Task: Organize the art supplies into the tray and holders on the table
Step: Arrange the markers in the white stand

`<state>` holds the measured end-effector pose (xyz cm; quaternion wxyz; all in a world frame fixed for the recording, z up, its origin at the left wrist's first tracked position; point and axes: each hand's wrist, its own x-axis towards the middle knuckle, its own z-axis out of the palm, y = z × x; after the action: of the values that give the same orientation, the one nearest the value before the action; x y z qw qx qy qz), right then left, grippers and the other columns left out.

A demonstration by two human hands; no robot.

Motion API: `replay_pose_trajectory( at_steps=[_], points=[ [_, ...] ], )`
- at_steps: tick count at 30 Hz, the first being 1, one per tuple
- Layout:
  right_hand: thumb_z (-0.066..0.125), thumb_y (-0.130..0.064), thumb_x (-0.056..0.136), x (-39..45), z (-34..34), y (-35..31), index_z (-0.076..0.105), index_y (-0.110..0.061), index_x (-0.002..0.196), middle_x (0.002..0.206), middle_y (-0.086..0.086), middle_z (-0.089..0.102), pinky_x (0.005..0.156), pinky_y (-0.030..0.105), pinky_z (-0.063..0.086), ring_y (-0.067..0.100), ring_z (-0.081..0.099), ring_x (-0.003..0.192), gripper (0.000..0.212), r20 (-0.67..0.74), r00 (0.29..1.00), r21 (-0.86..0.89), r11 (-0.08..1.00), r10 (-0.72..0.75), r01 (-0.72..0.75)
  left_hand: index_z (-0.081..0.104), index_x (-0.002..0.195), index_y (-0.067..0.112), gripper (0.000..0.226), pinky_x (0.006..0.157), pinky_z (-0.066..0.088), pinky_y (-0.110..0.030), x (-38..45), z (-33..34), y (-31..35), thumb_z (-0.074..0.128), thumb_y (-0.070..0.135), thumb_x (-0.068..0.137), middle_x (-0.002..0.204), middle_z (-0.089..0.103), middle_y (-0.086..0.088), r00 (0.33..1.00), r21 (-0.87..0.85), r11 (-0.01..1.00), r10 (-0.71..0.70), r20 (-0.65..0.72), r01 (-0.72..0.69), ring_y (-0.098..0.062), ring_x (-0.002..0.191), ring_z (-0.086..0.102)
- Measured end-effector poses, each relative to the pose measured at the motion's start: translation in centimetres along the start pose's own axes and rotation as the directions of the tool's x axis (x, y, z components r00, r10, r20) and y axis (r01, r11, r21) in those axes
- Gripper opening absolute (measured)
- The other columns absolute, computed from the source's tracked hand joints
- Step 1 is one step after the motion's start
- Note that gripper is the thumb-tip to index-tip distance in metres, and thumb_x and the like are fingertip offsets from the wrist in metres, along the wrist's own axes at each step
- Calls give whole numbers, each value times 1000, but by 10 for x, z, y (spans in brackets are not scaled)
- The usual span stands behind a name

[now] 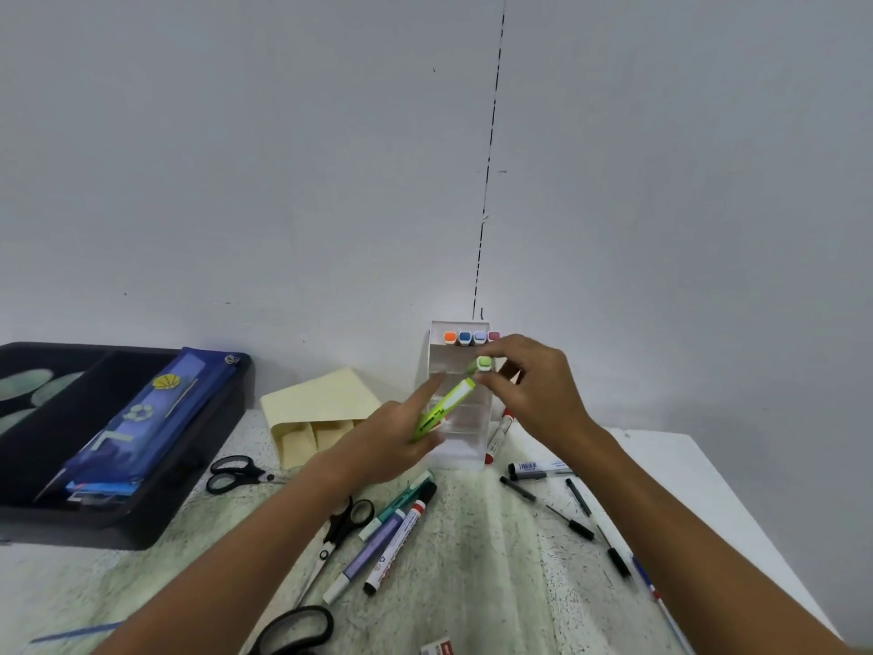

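My left hand (392,437) grips a lime-green highlighter (444,408) by its lower body, tip pointing up and right. My right hand (529,385) pinches a pale green marker cap (483,364) just above the highlighter's end. Both hands hover over a white tiered marker holder (465,437) against the wall; several capped markers (465,338) stand in its back row. A beige compartment holder (321,413) stands left of it. The black tray (118,517) at the far left holds a blue pencil case (146,418).
Loose markers (387,536) and two scissors (236,472) (293,631) lie on the speckled mat in front of me. Black pens (567,508) and a red-tipped marker (500,430) lie to the right. An eraser (439,647) sits at the near edge.
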<state>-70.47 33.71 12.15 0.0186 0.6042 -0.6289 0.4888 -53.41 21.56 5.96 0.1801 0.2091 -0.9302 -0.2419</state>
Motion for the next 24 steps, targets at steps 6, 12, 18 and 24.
replay_pose_trajectory(
  at_steps=[6,12,18,24],
  points=[
    [66,-29,90,6,9,9,73,-23,103,81,-3,53,61,28,36,19,54,75,16,82,993,-408,912,85,-44,1,154,37,81,58,38,-27,8,-5,-1,57,33,96,63,49,1,994,40,997,-67,88,63,-12,55,47],
    [48,-31,98,18,21,7,67,-25,111,95,5,68,62,28,33,28,62,84,24,164,965,-683,730,205,-39,-5,151,46,86,58,36,-15,6,-16,-10,59,30,96,65,49,2,985,31,999,-45,167,40,-10,55,45],
    [47,-27,96,10,22,7,66,-20,109,84,5,67,59,29,38,26,61,75,24,140,979,-690,723,146,-9,26,147,35,68,52,41,-10,3,-19,2,66,27,92,62,54,7,994,-225,973,-31,107,54,0,50,53],
    [64,-15,91,-6,13,-13,72,-24,80,57,-8,59,50,19,40,4,51,47,17,131,967,268,932,217,-245,47,120,15,34,44,41,-23,-9,-12,14,66,20,92,58,59,3,994,-481,872,-54,93,92,-12,48,48]
  ],
)
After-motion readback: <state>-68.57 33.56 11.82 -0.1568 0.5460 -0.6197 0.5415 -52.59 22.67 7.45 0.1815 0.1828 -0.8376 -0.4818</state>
